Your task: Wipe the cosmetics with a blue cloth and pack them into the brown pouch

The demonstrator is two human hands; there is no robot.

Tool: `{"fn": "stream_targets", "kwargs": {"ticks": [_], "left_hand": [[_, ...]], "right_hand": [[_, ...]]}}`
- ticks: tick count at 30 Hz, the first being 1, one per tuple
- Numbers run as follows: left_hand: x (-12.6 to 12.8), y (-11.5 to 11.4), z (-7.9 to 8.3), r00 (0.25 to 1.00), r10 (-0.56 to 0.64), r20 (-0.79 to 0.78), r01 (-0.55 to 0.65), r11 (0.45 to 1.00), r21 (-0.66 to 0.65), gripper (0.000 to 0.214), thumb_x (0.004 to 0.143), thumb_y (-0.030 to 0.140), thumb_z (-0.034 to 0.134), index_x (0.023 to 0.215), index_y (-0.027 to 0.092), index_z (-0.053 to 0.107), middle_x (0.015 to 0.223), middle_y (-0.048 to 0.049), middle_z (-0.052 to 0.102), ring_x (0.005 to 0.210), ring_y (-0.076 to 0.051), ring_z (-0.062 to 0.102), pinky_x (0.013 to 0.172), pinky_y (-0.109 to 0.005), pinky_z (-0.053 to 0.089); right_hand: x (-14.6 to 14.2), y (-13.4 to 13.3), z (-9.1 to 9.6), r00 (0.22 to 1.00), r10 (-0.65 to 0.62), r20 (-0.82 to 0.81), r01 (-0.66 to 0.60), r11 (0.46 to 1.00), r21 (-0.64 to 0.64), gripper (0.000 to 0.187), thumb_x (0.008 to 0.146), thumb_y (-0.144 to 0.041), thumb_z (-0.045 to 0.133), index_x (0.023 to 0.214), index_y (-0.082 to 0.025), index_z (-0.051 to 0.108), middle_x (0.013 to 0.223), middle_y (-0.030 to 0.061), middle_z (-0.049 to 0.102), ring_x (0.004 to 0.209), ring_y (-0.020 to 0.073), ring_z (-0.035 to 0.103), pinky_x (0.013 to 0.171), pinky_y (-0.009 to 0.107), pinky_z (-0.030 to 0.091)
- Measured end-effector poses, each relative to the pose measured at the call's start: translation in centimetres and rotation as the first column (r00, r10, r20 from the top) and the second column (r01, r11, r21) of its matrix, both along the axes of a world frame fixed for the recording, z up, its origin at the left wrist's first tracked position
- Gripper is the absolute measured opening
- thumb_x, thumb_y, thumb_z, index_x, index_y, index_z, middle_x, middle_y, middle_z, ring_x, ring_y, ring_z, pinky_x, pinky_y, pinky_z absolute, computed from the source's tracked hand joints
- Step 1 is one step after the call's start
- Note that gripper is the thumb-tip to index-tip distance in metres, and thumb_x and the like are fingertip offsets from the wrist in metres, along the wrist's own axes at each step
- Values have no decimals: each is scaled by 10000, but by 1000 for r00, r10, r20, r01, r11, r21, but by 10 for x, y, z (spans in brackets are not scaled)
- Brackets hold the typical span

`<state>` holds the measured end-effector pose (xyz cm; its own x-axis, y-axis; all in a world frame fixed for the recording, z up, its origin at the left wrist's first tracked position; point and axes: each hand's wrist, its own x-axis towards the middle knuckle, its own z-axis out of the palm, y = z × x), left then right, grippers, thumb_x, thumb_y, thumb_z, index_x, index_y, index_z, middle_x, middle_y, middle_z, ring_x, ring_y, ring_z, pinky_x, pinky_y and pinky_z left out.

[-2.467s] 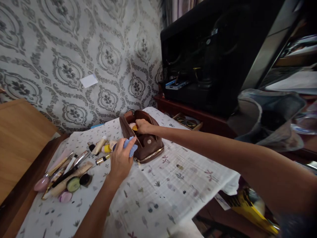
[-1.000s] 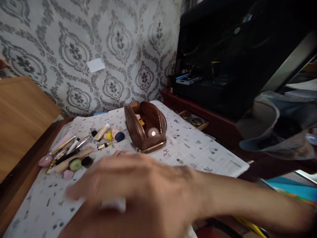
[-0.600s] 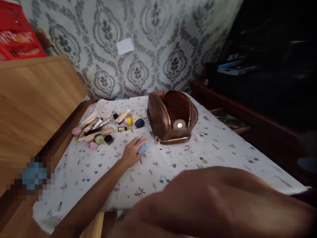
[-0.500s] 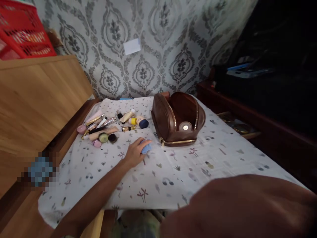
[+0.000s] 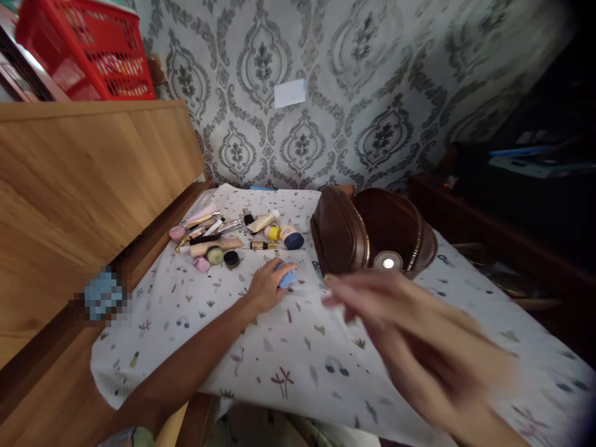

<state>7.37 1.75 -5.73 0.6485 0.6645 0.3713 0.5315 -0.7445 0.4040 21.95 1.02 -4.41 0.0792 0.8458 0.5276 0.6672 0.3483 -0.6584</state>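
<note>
My left hand [image 5: 267,287] rests low over the patterned cloth, closed on a light blue cloth [image 5: 287,276] that pokes out past the fingers. My right hand [image 5: 410,329] is smeared by motion in front of a brown leather toiletry bag [image 5: 339,226]; whether it holds anything cannot be made out. Unzipped, the bag gapes at the top and hides its inside in shadow. Left of it lies a loose group of cosmetics: a foundation tube [image 5: 216,247], a green-lidded jar [image 5: 215,255], a black-lidded jar [image 5: 231,258], a navy-capped bottle [image 5: 291,237] and several slim tubes and brushes.
A white printed cloth [image 5: 279,397] covers the table. A wooden panel [image 5: 107,155] rises on the left with a red plastic basket [image 5: 107,56] on top. Patterned wallpaper [image 5: 326,62] stands behind, and dark furniture [image 5: 512,217] lines the right side.
My right hand has come up from the lower right, towards the front of the bag. The left hand keeps its grip on the blue cloth. The view has shifted left.
</note>
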Motion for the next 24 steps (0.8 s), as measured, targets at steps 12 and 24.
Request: {"fn": "stream_targets", "kwargs": {"ticks": [12,24], "left_hand": [[-9,21,0,988,153,39,-152,988,-16,448,801,71,535,1211,220,640,1115,-77,622,1082,-241,584,944,-356,493],[-10,32,-13,932,113,343,-95,993,-71,519,740,15,511,1215,205,601,1124,-89,609,1067,-245,589,961,-387,486]], "right_hand": [[17,59,-22,942,-318,112,336,906,-258,601,822,-373,640,1342,-109,497,1264,212,555,1189,355,539,1016,482,435],[16,66,-35,941,-313,-125,291,942,-168,595,744,-418,685,1242,-156,492,1086,145,671,966,297,646,856,417,513]]}}
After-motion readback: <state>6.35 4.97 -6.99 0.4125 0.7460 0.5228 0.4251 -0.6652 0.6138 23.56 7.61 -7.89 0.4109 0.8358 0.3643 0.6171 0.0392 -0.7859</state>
